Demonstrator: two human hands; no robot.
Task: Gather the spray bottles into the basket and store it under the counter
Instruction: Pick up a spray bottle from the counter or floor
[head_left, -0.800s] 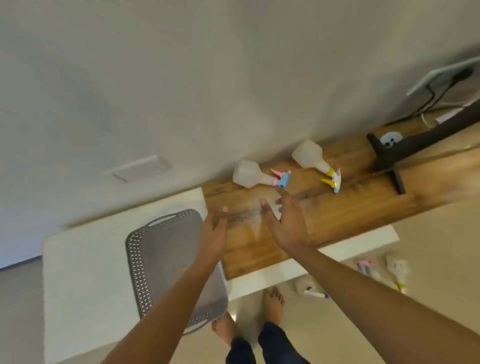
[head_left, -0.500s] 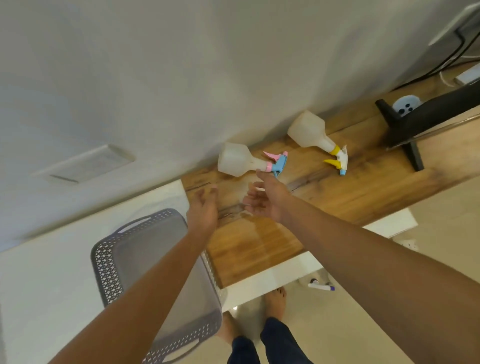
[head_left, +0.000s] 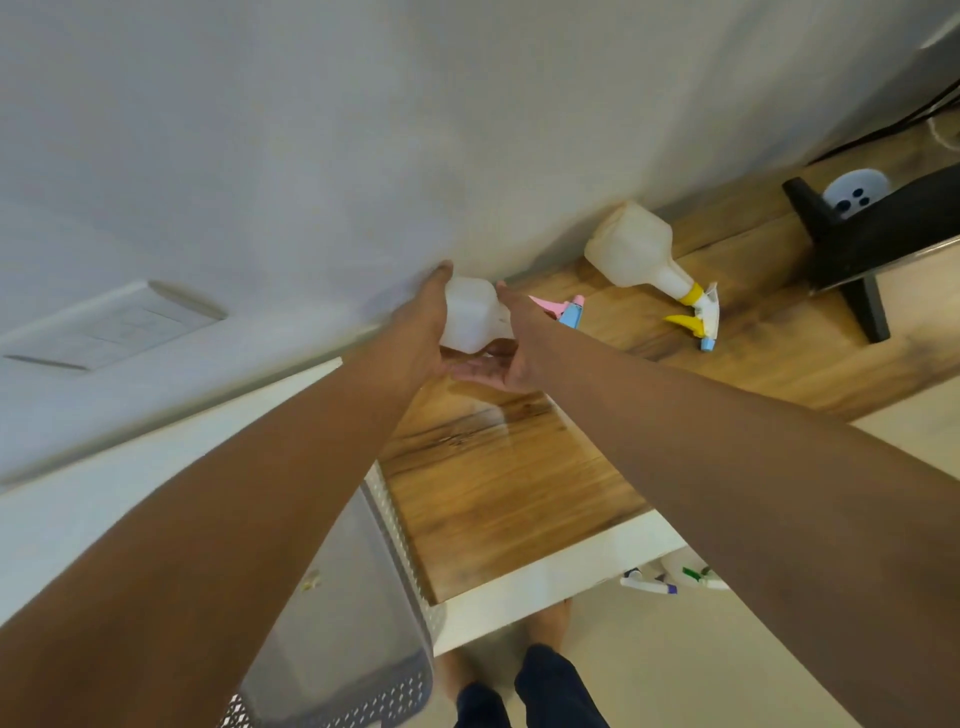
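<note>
Both hands, left hand and right hand, clasp the pink-trigger bottle at the worktop's back edge; better lift it level toward the basket.

Single view only, head camera, no second view to compare. Looks forward and steeply down over wooden counter toward wall at 12 o'clock. Wide-angle, lines bend at edges. Both forearms enter from 6 o'clock, close to lens. Floor and feet at 6 o'clock, far below.
</note>
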